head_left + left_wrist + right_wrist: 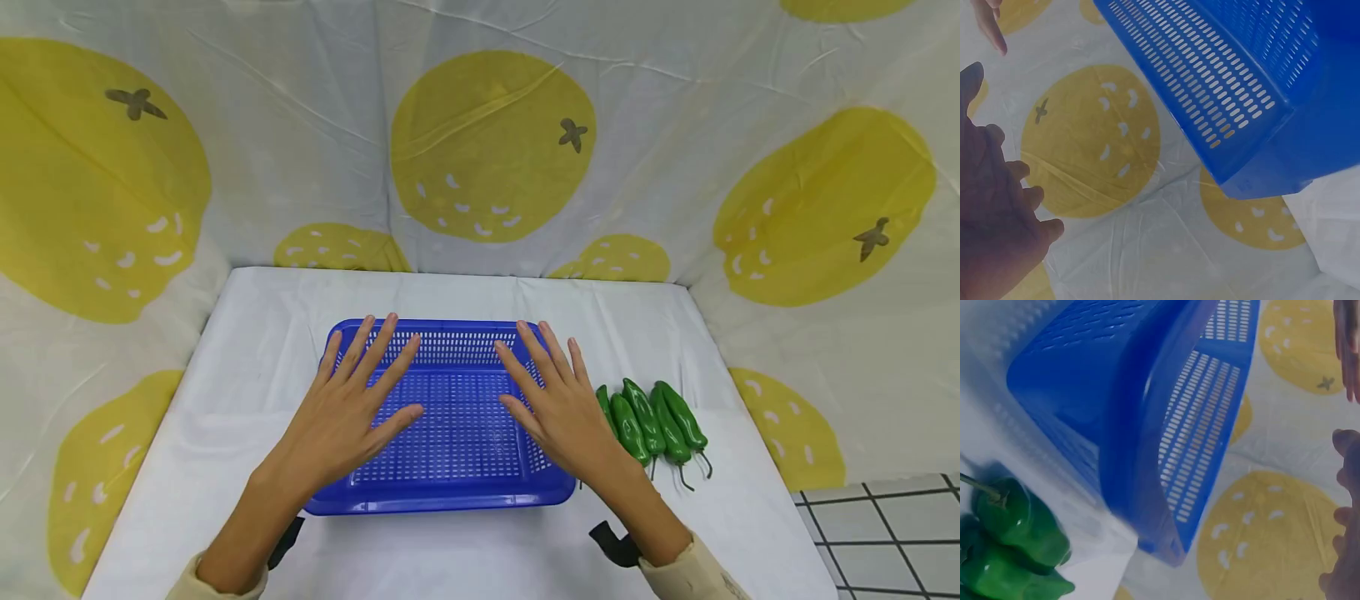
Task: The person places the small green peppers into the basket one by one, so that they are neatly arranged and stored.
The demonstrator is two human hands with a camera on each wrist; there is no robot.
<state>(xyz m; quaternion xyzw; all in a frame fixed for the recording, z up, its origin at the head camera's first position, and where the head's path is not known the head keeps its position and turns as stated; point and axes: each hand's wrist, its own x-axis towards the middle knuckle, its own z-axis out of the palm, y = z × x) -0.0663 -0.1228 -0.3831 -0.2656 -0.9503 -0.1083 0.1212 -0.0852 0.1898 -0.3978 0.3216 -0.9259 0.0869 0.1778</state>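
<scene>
Both hands hover with spread fingers over a blue plastic basket (442,502) that has slotted walls and floor. My left hand (341,421) is above the basket's left side, palm down, holding nothing. Over the right side my right hand (564,417) is spread the same way, also with nothing in it. Just right of that hand lie several green peppers (647,417) side by side, stems toward me, one partly hidden behind the hand. In the right wrist view, green peppers (1019,519) show beside the basket wall (1060,381). The left wrist view shows the basket (1210,81) too.
A white cloth (420,558) covers the table. Upright fabric with yellow fruit prints (495,142) encloses the back and both sides. Dark straps (617,546) sit near the wrists. Tiles with dark grout (892,533) show at the lower right.
</scene>
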